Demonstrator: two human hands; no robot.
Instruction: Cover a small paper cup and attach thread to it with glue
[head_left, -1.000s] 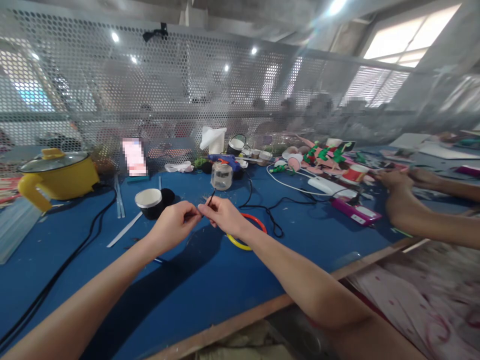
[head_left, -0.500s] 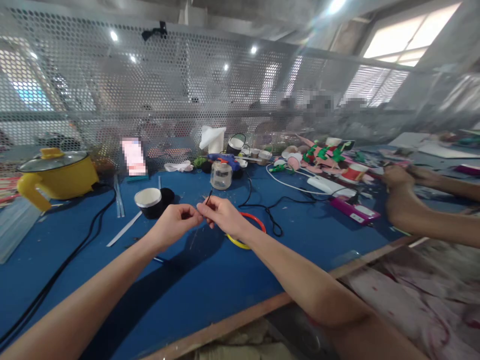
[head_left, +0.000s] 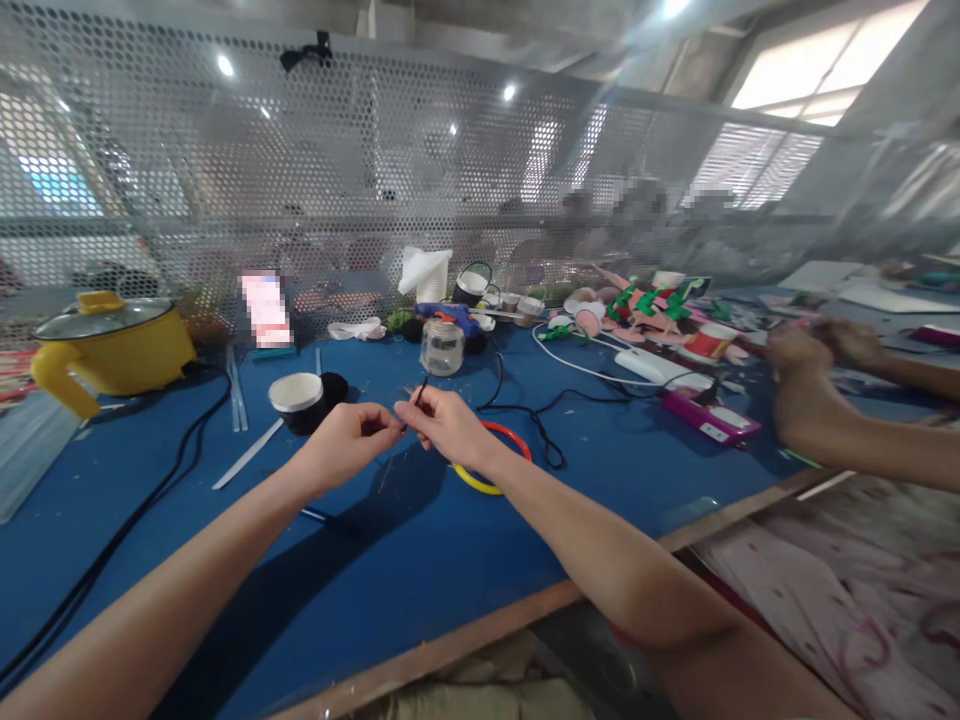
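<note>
Above the blue table (head_left: 420, 560), my left hand (head_left: 341, 445) and my right hand (head_left: 444, 425) meet fingertip to fingertip. Both pinch a thin dark stick (head_left: 418, 393) whose tip pokes up past my right fingers. What the left fingers grip is too small to name apart from that stick. A red and yellow ring (head_left: 495, 460) lies on the table just behind my right wrist. A black paper cup (head_left: 298, 400) with a white rim lies on its side beyond my left hand.
A yellow electric pot (head_left: 112, 345) stands at far left with a black cable (head_left: 135, 510) running forward. A small glass jar (head_left: 441, 347), a blue glue gun (head_left: 450, 318), craft pieces (head_left: 645, 305) and a pink box (head_left: 709, 420) lie further back. Another person's hands (head_left: 810, 350) work at right. A perforated metal screen (head_left: 375, 180) closes the back.
Both hands stay pinched together and have risen slightly toward the cup. The other person's hands at right have shifted a little.
</note>
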